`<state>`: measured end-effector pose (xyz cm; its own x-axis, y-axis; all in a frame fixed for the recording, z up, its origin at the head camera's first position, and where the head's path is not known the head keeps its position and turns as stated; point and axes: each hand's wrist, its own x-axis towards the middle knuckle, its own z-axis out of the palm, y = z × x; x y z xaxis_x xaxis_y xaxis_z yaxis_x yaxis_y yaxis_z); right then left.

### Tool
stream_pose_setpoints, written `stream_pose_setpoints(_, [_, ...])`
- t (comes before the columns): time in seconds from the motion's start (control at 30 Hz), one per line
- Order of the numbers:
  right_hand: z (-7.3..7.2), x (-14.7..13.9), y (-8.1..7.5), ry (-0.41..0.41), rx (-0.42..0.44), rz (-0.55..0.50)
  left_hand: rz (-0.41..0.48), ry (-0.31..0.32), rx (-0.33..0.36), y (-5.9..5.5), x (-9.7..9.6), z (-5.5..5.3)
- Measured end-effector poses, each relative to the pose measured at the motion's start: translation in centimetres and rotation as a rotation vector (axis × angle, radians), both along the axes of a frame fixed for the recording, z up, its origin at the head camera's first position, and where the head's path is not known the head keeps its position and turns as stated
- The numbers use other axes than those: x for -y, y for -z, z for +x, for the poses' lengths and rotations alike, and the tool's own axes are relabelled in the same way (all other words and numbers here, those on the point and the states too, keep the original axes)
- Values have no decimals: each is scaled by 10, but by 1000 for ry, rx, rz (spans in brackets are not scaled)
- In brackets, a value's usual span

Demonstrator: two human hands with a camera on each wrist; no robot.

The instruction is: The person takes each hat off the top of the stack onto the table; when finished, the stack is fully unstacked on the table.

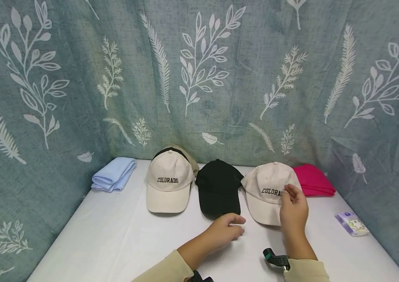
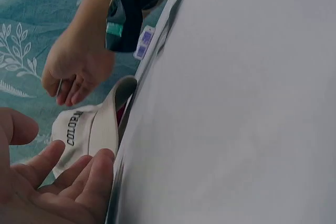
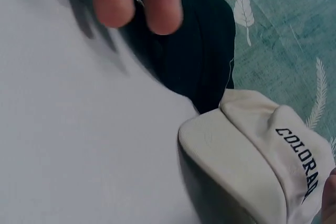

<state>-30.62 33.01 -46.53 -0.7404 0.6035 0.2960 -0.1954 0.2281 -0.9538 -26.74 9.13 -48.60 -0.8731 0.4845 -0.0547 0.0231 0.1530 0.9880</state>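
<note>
In the head view my right hand (image 1: pixel 294 207) overlaps the right side of a cream baseball cap (image 1: pixel 273 172) lettered COLORADO, its fingers loosely bent and holding nothing. The left wrist view shows that hand (image 2: pixel 79 69) beside the cap (image 2: pixel 102 129). My left hand (image 1: pixel 222 233) hangs over the white table just in front of a black baseball cap (image 1: pixel 218 184), fingers relaxed and spread from the thumb. Fingertips of the left hand (image 3: pixel 139 1) cross in front of the black cap (image 3: pixel 199 40) in the right wrist view. The cream cap's side touches the black one.
Left of the black cap stands another cream COLORADO cap (image 1: pixel 169 176) with further caps stacked behind it. A folded light-blue cloth (image 1: pixel 113 174) lies back left; a folded red cloth (image 1: pixel 314 180) lies back right. A small purple-and-white packet (image 1: pixel 352 224) sits near the right curtain (image 1: pixel 379 129).
</note>
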Motion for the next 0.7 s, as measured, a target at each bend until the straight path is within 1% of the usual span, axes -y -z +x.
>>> stream_pose_setpoints(0.13, [1,6,-4,-43,-35,13,37,-4,6,6,12,-4])
stream_pose_setpoints(0.23, [3,12,-6,-97,-57,32,65,-7,12,9,21,-8])
stream_pose_setpoints(0.3, [3,19,-6,-135,-63,51,69,-10,19,9,29,-9])
stream_pose_setpoints(0.4, [5,29,-5,-188,-59,78,62,-11,33,6,40,-10])
stream_pose_setpoints(0.5, [7,39,-5,-247,-35,95,56,-18,44,2,52,-10])
stream_pose_setpoints(0.57, [7,46,-4,-296,-26,87,49,-35,45,-1,61,-10])
stream_pose_setpoints(0.7, [9,58,-4,-372,-25,78,65,-68,30,-5,79,-13])
